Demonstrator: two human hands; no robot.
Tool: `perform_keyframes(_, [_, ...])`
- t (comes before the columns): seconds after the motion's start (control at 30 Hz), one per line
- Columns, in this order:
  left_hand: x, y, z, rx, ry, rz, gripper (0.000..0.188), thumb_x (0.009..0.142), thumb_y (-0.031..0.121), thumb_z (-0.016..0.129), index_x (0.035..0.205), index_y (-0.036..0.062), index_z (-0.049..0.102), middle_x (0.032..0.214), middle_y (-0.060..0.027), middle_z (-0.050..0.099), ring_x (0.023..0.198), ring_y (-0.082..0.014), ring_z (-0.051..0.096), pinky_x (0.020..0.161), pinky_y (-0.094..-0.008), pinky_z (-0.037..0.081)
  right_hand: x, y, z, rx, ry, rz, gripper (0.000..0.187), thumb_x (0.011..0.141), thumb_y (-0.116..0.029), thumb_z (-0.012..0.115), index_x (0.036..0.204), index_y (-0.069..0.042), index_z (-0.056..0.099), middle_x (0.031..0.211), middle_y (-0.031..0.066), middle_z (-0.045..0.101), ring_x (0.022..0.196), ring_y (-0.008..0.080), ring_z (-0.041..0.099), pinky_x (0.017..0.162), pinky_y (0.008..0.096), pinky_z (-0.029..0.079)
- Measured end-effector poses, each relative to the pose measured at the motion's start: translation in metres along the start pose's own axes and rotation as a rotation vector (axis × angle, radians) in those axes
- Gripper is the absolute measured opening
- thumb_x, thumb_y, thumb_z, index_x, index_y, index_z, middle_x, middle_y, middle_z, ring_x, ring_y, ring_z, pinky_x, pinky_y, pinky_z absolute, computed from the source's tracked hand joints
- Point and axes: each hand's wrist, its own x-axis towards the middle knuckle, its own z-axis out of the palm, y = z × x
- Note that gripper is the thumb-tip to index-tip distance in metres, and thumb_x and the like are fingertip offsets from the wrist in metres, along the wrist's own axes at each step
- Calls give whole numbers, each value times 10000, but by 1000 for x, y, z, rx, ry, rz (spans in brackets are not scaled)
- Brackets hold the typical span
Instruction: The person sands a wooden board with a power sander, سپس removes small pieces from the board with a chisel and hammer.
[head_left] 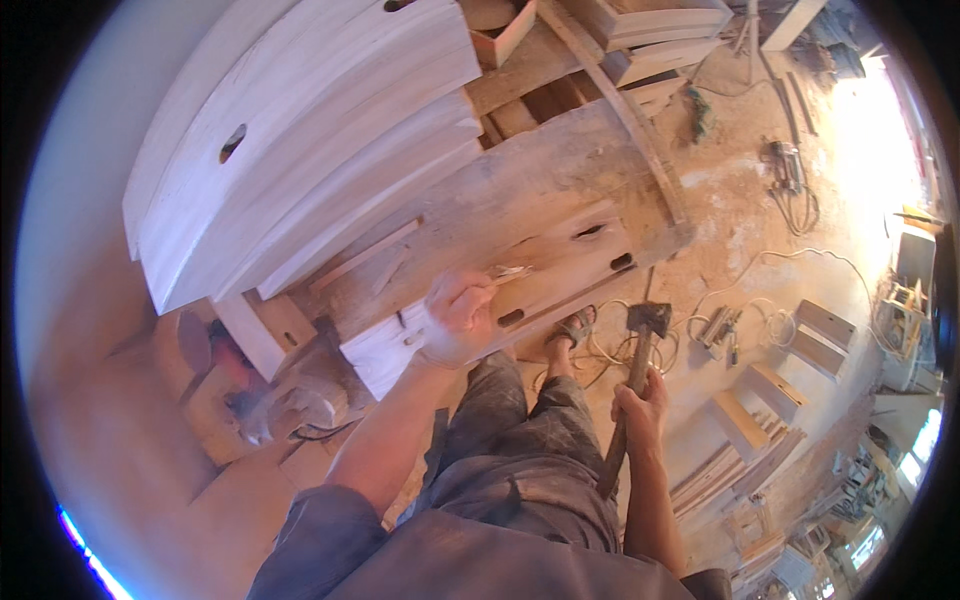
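My right hand (642, 405) is wrapped round the wooden handle of a hammer (641, 350), whose dark metal head points up and away from me. Over the bench, my left hand (462, 312) is curled and slightly blurred; what its fingers hold, if anything, is hidden. Beneath and beside it lies a long wooden piece (560, 272) with dark oval slots and a whitish left end (385, 352). Pale scraps (512, 272) lie on the wood just right of my left hand.
Large pale curved panels (320, 130) are stacked at the far left of the dusty workbench (560, 165). Wooden boxes (660, 35) stand beyond. On the floor at right are cables (690, 320), a power tool (787, 165), and several boards (740, 425).
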Motion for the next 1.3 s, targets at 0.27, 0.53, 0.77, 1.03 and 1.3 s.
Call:
perform_keyframes(0.27, [0, 13, -14, 23, -11, -128, 185, 802, -68, 718, 938, 57, 710, 988, -91, 732, 872, -312, 653, 762, -395, 519, -10, -33, 29, -312, 135, -467, 381, 883, -26, 683, 1235, 31, 550, 873, 31, 566, 762, 108, 563, 668, 273, 473])
perform_keyframes(0.53, [5, 3, -48, 1, -50, -405, 208, 871, 16, 696, 1074, 42, 730, 1034, -141, 738, 934, -365, 661, 829, -427, 535, -52, -13, 53, -569, 9, -734, 452, 827, -35, 757, 1238, -12, 570, 899, 36, 631, 779, 117, 604, 697, 277, 507])
perform_keyframes(0.77, [5, -27, -71, -193, -245, -905, 208, 934, 136, 718, 1090, -2, 732, 940, -134, 730, 877, -224, 674, 814, -345, 531, -68, -61, 113, -659, -299, -479, 450, 823, -163, 783, 1208, 22, 645, 951, 232, 708, 864, 360, 707, 775, 411, 547])
perform_keyframes(1.03, [6, -49, -63, -380, -18, -977, 256, 998, 189, 686, 1138, -21, 730, 1032, -112, 764, 928, -141, 676, 829, -321, 538, -84, -99, 144, -844, -442, -571, 481, 849, -185, 778, 1255, 26, 631, 994, 271, 708, 922, 410, 714, 798, 437, 555])
perform_keyframes(1.3, [-38, -28, -82, 68, 262, -490, 142, 828, -51, 678, 957, 9, 678, 895, -124, 685, 891, -358, 640, 790, -420, 529, -67, -113, 152, -1025, -354, -445, 430, 883, -151, 741, 1258, 23, 625, 928, 212, 710, 793, 287, 704, 719, 380, 537])
